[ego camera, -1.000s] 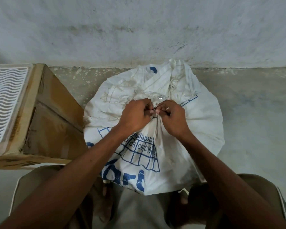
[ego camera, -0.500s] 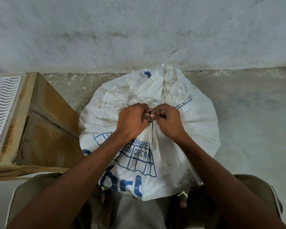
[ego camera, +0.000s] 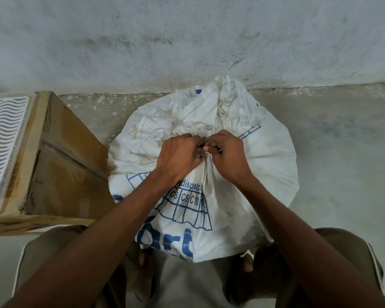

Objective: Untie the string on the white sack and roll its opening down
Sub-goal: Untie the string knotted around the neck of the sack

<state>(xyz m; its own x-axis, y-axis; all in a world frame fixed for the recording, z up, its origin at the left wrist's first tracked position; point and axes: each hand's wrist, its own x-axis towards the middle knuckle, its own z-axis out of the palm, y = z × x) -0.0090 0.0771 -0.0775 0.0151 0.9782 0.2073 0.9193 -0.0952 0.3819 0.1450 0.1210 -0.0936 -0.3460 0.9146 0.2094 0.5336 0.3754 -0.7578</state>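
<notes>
Between the person's knees the white sack point(ego camera: 209, 178) stood on the floor, and both hands, left hand point(ego camera: 178, 156) and right hand point(ego camera: 228, 155), were pinched narrow on the dark string point(ego camera: 202, 150) at its gathered neck. The woven cloth looked soft, crinkly, probably slippery: best gripped at the bunched neck. Beyond, loose folds flopped toward the wall point(ego camera: 187, 41).

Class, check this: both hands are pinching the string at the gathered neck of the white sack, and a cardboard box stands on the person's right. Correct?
Not quite. The head view shows the cardboard box on the person's left. The rest holds: the left hand and right hand pinch the string at the neck of the white sack.
</notes>
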